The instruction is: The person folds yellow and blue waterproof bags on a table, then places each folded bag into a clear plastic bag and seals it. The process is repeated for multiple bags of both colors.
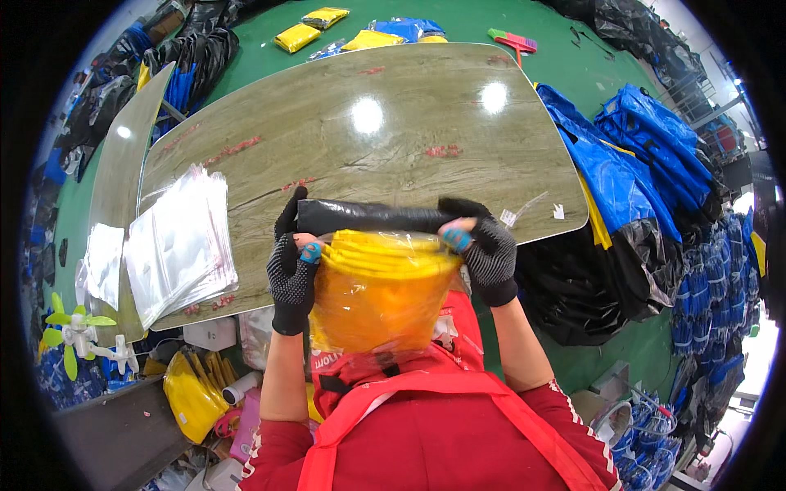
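Though a bit glary through the plastic, looks like a yellow folded piece (385, 258) already tucked down inside a clear bag (381, 311), held upright just off the near edge of the table (368, 131), right in front of a red apron (426, 393). Gripped at both top corners: left hand (292, 274) in a black dotted glove, fingers (309, 252) closed on the bag's left corner; right hand (489, 254) same deal, fingers (457, 237) pinched on the right corner. Blue caps on a couple of fingertips, by the way.

Progress-wise, going by the current look: filling part done, yellow stuff fully in and bunched toward the top. Mouth of the bag not yet closed or folded over, as far as can be made out, so sealing and setting aside left to do. Can't tell about any adhesive strip.

Just behind the bag, touching or nearly so, a black folded bundle (368, 217) lying on the table edge between the two hands. Further left on the table, a loose stack of empty clear bags (180, 245). Off the right side, a heap of blue bags (630, 155) over black plastic sacks (589, 286). Way out on the green floor past the far edge, a few yellow packs (315, 29) and a red and green brush (514, 41).
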`<state>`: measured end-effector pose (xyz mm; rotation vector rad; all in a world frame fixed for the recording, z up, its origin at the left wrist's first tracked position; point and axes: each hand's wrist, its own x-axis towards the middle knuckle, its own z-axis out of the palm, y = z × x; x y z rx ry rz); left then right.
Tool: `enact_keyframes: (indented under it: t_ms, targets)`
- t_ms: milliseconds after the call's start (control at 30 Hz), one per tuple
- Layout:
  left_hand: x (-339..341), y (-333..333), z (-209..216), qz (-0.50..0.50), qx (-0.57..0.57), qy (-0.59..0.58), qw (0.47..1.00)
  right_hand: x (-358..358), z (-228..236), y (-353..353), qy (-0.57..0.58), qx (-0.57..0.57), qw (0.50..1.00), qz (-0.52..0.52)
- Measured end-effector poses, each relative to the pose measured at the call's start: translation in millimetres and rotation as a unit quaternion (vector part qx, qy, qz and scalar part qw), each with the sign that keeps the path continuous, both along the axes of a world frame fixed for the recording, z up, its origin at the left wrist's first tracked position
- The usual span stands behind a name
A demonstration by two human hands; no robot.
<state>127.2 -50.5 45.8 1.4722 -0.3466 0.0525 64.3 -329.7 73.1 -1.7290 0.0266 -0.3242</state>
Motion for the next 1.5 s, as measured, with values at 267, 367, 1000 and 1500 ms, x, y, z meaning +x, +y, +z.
enact_keyframes:
  t_ms: [267,367,1000,1500]
  targets:
    - [-6,-1,10,0.049,0.118,-0.044,0.991,-13,-1,-14,-0.041,0.065,0.978,0.194]
    - [-5,0,6,0.041,0.066,0.009,0.997,-19,-6,-4,-0.082,-0.051,0.985,0.143]
    - [23,-51,131,-0.065,-0.005,0.018,0.998,139,8,36,-0.087,0.138,0.987,0.012]
    - [27,23,53,0.01,0.076,0.252,0.965,4,36,31,0.01,0.312,0.928,0.203]
